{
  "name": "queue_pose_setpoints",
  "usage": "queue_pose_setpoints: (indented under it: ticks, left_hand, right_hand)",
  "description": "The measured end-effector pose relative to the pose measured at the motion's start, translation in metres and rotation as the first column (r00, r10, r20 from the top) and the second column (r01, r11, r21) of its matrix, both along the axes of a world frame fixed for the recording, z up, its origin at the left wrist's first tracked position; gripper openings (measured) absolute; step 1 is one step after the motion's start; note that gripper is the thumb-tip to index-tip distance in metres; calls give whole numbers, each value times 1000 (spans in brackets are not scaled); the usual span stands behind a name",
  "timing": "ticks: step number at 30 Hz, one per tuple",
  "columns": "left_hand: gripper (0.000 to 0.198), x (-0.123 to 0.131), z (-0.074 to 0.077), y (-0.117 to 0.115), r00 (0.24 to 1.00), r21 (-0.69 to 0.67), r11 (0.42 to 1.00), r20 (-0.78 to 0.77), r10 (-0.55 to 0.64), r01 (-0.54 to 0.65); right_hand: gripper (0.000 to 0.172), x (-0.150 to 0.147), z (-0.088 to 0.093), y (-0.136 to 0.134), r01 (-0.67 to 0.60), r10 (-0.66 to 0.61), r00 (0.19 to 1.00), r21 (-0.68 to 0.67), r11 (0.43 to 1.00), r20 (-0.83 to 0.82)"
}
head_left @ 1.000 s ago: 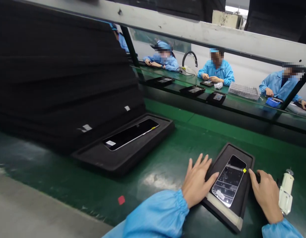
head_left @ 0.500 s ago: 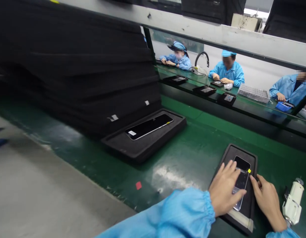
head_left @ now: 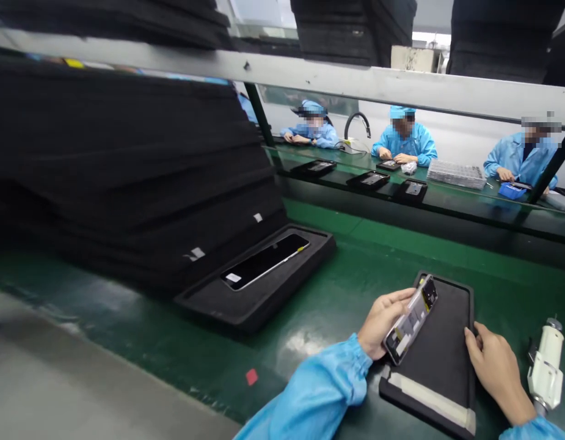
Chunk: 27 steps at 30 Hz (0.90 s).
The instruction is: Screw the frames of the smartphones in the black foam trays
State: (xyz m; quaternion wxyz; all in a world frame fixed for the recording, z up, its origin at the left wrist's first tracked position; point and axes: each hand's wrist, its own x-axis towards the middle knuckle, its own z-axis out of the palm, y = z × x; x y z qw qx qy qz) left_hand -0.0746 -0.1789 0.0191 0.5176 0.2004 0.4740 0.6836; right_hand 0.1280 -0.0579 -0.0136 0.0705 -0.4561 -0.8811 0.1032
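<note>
My left hand (head_left: 383, 321) grips a smartphone (head_left: 413, 322) by its edges, tilted up on its side so that its opened back with inner parts faces right. The phone is over the left part of a black foam tray (head_left: 440, 342) with a strip of pale tape across its near end. Against the tray's right edge rests my right hand (head_left: 495, 366), fingers curled, thumb and forefinger at the rim. Another smartphone (head_left: 266, 261), dark screen up with a white label and a yellow tab, lies in a second black foam tray (head_left: 309, 278) further left.
A white electric screwdriver (head_left: 546, 366) lies right of my right hand. Black foam trays (head_left: 149, 159) are stacked high at the left. A red sticker (head_left: 251, 376) marks the green table (head_left: 300, 379). Co-workers in blue sit at the bench (head_left: 341, 183) beyond a rail.
My left hand has lifted the phone from the tray and turned it up on its side, showing its back. My right hand stays at the tray's edge. The camera view has shifted.
</note>
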Motion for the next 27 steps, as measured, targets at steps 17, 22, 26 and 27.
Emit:
queue_pose_setpoints:
  ticks: [17, 22, 26, 27]
  left_hand:
    - [58, -13, -9, -5, 973, 138, 990, 222, -58, 28]
    - [55, -12, -1, -7, 974, 150, 988, 218, -58, 25]
    - [59, 1, 19, -4, 991, 157, 987, 123, -49, 29]
    - [59, 7, 24, -1, 997, 152, 988, 62, -41, 31]
  right_hand:
    - [44, -3, -1, -7, 74, -74, 997, 3, 997, -28]
    - [41, -1, -6, -3, 76, -93, 961, -78, 994, -260]
    - [49, -2, -6, 1, 29, -313, 748, -442, 897, -585]
    - [56, -3, -5, 0, -3, -391, 681, -537, 844, -619]
